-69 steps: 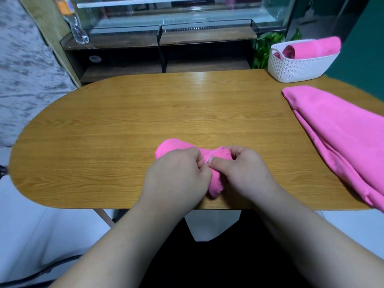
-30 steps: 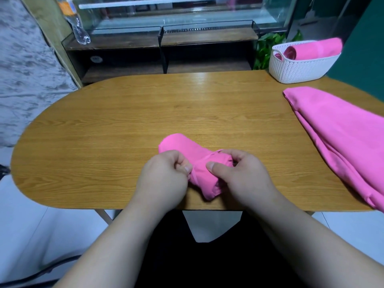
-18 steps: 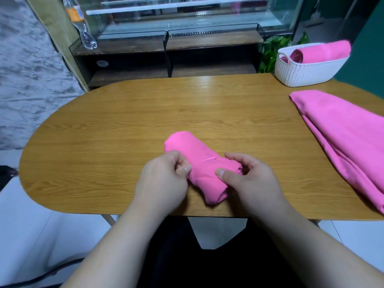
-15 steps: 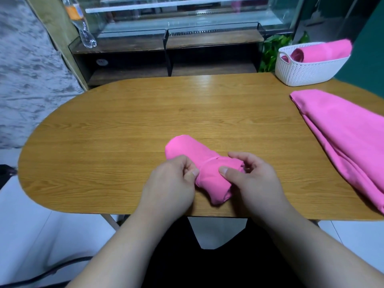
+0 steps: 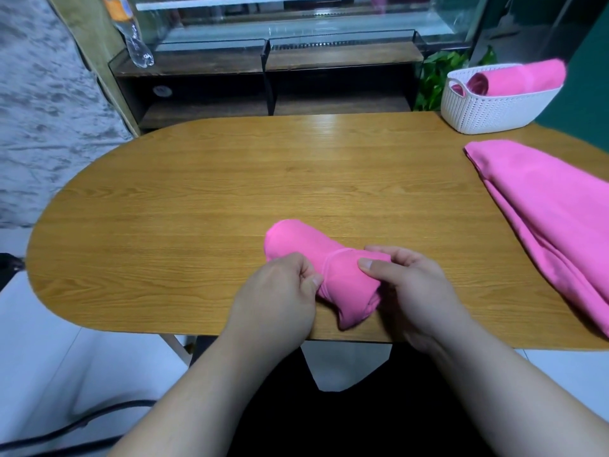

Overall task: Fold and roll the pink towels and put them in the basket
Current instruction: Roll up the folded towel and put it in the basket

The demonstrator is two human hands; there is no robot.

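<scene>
Close to the middle of the table's (image 5: 197,192) near edge, the left hand (image 5: 280,291) is pinching the side of the rolled pink towel (image 5: 316,255) between curled fingers and thumb. The roll is lying on the wood at a slant, its far end pointing toward the table's middle. The right hand (image 5: 412,291) is grasping the roll's near end, thumb on top and fingers wrapping round the far side. The step looks like tightening and securing the finished roll. Next, I judge, the roll is needing a firm hold so that it is not loosening while being carried to the white basket (image 5: 494,113), which is standing at the far right corner and already holding another rolled towel (image 5: 520,79). Along the right edge a flat pink towel (image 5: 543,206) is waiting. No writing is showing legibly; the bottle (image 5: 131,31) behind the far left is carrying an orange label too blurred to read.
</scene>
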